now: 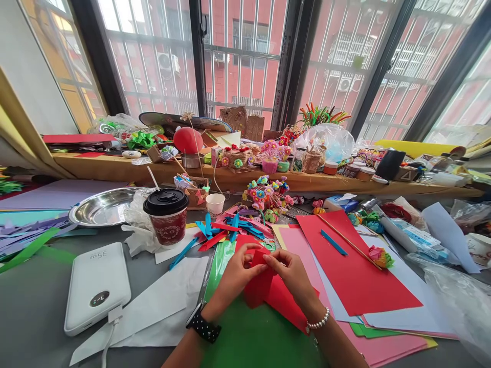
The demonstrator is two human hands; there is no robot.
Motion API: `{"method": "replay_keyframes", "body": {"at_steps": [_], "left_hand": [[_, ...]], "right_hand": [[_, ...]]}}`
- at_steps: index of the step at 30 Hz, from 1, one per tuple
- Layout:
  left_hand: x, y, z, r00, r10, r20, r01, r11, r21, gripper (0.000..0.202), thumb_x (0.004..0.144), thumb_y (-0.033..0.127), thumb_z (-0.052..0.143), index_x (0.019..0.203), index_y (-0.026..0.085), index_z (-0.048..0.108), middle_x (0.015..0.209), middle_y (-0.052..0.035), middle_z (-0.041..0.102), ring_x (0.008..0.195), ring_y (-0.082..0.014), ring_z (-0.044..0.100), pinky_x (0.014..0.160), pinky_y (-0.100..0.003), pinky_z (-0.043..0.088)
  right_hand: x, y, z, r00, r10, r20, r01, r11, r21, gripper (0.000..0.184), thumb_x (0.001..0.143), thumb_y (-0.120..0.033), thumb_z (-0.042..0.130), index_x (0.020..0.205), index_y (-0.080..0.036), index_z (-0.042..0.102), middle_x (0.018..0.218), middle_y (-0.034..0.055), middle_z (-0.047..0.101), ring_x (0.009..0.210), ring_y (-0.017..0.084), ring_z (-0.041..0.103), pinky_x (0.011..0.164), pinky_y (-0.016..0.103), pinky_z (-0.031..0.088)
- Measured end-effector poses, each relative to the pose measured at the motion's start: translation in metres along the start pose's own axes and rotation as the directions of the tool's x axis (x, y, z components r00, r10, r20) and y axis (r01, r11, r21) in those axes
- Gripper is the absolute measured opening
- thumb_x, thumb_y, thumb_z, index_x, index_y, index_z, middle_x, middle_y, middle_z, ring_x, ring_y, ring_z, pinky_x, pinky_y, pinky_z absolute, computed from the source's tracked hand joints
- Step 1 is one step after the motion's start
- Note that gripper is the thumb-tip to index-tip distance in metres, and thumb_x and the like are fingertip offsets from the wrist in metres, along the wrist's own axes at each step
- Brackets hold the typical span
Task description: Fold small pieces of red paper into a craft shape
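Observation:
Between my two hands is a piece of red paper (262, 282), pinched near its top edge. The fingers of my left hand (244, 271) are closed on its left side, thumb in front. My right hand (292, 273) grips the upper right corner between thumb and fingers. More red paper (289, 305) lies behind and below my right hand, partly covered by it. Beneath both hands is a green mat (245, 340). Just beyond my hands sits a pile of blue and red folded paper strips (230, 227).
A lidded cup (168, 220), a white power bank (98, 289) with a cable and a steel plate (102, 207) stand at left. Stacked coloured paper (356, 260) lies at right, bearing a stick with a paper flower (379, 255). A shelf (153, 171) of crafts runs below the windows.

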State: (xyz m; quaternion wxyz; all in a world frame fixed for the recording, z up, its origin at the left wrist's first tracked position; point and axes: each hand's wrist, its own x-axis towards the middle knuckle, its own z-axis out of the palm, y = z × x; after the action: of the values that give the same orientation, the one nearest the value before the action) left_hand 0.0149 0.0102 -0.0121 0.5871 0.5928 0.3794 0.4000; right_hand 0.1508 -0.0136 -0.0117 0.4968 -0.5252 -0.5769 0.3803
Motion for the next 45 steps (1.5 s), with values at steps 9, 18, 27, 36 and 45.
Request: {"method": "replay_keyframes", "body": {"at_steps": [9, 18, 27, 36, 45], "left_hand": [[0.003, 0.001, -0.011, 0.973, -0.113, 0.199, 0.125, 0.991, -0.046, 0.050, 0.055, 0.029, 0.067, 0.096, 0.018, 0.041, 0.066, 0.0023, 0.054, 0.067, -0.0168, 0.057, 0.056, -0.024, 0.042], [0.003, 0.001, -0.016, 0.940, -0.127, 0.317, 0.162, 0.983, -0.086, 0.052, 0.055, 0.028, 0.068, 0.098, 0.019, 0.040, 0.074, -0.0007, 0.059, 0.073, -0.0188, 0.058, 0.062, -0.027, 0.042], [0.004, 0.005, -0.020, 0.977, -0.119, 0.177, 0.127, 0.991, -0.036, 0.049, 0.055, 0.029, 0.067, 0.095, 0.018, 0.041, 0.062, 0.0048, 0.052, 0.062, -0.0135, 0.055, 0.053, -0.021, 0.039], [0.003, 0.004, -0.022, 0.984, -0.101, 0.147, 0.115, 0.989, -0.095, 0.047, 0.058, 0.029, 0.066, 0.095, 0.020, 0.038, 0.072, 0.0004, 0.058, 0.066, -0.0158, 0.058, 0.057, -0.025, 0.043], [0.004, 0.005, -0.027, 0.974, -0.133, 0.185, 0.145, 0.988, -0.053, 0.052, 0.056, 0.028, 0.066, 0.098, 0.019, 0.037, 0.068, 0.0022, 0.056, 0.065, -0.0152, 0.057, 0.057, -0.025, 0.041]], "right_hand": [[0.001, -0.001, -0.003, 0.954, -0.265, 0.137, 0.297, 0.893, -0.339, 0.027, 0.080, -0.031, 0.037, 0.058, -0.017, 0.043, 0.056, -0.0028, 0.042, 0.051, 0.010, 0.038, 0.048, 0.021, 0.030], [0.000, 0.004, 0.002, 0.957, -0.230, 0.176, 0.271, 0.927, -0.259, 0.029, 0.082, -0.033, 0.033, 0.057, -0.019, 0.037, 0.053, -0.0035, 0.039, 0.049, 0.010, 0.036, 0.046, 0.021, 0.028], [0.001, 0.008, 0.002, 0.936, -0.270, 0.227, 0.343, 0.849, -0.402, 0.031, 0.083, -0.031, 0.033, 0.055, -0.018, 0.036, 0.053, -0.0036, 0.039, 0.048, 0.010, 0.033, 0.045, 0.022, 0.025], [-0.001, 0.008, 0.005, 0.943, -0.240, 0.232, 0.314, 0.874, -0.372, 0.032, 0.084, -0.032, 0.030, 0.056, -0.019, 0.036, 0.055, -0.0026, 0.043, 0.049, 0.011, 0.038, 0.046, 0.022, 0.027], [-0.002, 0.005, 0.006, 0.946, -0.229, 0.230, 0.302, 0.878, -0.370, 0.032, 0.083, -0.030, 0.033, 0.054, -0.018, 0.038, 0.052, -0.0035, 0.040, 0.048, 0.010, 0.034, 0.045, 0.021, 0.025]]}}
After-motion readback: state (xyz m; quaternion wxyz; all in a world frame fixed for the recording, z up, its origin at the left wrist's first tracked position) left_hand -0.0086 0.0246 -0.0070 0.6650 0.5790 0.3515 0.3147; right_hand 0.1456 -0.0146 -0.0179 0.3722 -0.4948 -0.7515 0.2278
